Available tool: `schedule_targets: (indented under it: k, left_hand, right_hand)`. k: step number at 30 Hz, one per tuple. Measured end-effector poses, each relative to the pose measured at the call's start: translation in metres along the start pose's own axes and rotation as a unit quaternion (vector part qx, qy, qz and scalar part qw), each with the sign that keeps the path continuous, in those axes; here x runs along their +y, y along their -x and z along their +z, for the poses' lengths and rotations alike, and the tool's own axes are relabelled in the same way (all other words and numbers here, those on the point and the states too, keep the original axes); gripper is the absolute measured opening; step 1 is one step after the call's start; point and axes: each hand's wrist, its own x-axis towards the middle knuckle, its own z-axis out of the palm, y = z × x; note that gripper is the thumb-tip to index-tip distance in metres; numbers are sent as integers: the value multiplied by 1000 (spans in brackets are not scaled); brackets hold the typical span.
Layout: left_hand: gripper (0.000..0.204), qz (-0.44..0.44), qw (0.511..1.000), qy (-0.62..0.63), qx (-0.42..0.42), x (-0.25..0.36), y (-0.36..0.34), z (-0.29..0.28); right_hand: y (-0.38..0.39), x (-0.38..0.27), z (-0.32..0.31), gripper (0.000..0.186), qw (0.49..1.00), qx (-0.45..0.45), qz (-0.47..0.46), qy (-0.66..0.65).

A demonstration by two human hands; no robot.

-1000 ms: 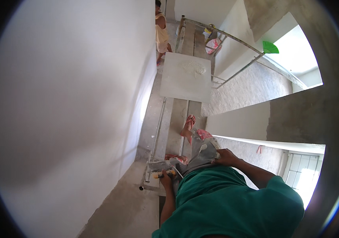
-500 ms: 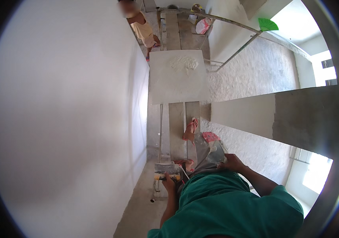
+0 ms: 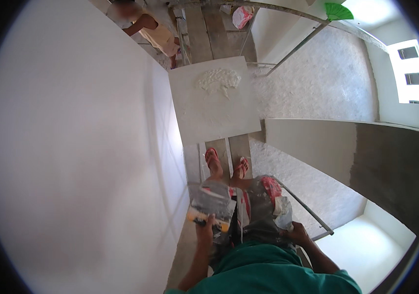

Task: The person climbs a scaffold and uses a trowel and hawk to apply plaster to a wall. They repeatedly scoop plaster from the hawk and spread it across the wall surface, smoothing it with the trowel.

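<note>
Left hand (image 3: 205, 226) clamped on yellow-handled plastering trowel (image 3: 213, 203), blade flat, near white wall (image 3: 82, 147) on left. Right hand (image 3: 295, 229) low at right hip — grip unclear. Step looks like reloading: next move calls for plaster heap (image 3: 217, 79) on mortar board (image 3: 212, 100) far ahead.

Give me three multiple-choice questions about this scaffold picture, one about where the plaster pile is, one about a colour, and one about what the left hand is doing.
1. Where does the plaster pile lie?
A. on the square board ahead of the feet
B. on the floor below
C. in a bucket

2. What colour are the person's sandals?
A. blue
B. red
C. black

3. What is the state of the left hand?
A. hanging empty
B. pressed flat on the wall
C. closed on a trowel with a yellow handle

Answers: 1 A, the white heap sits at the board's far end. 2 B, both straps show red. 3 C, the fingers wrap the handle.
</note>
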Motion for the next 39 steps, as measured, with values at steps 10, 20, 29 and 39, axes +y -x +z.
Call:
schedule_targets:
  k: [10,20,29,39]
  left_hand:
    - [23,402,794,-456,-19,82,-451,82]
    - [43,343,621,-701,75,111,-677,171]
    - [34,304,618,-701,184,96,-757,201]
    - [36,319,624,-705,111,57,-721,225]
  right_hand:
    - [-281,-54,6,29,984,162,-53,-53]
    - [-583,-145,9,26,955,202,-158,-152]
    - [-607,-165,-21,30,945,255,-161,-129]
    - [-626,-167,-25,30,939,250,-193,-133]
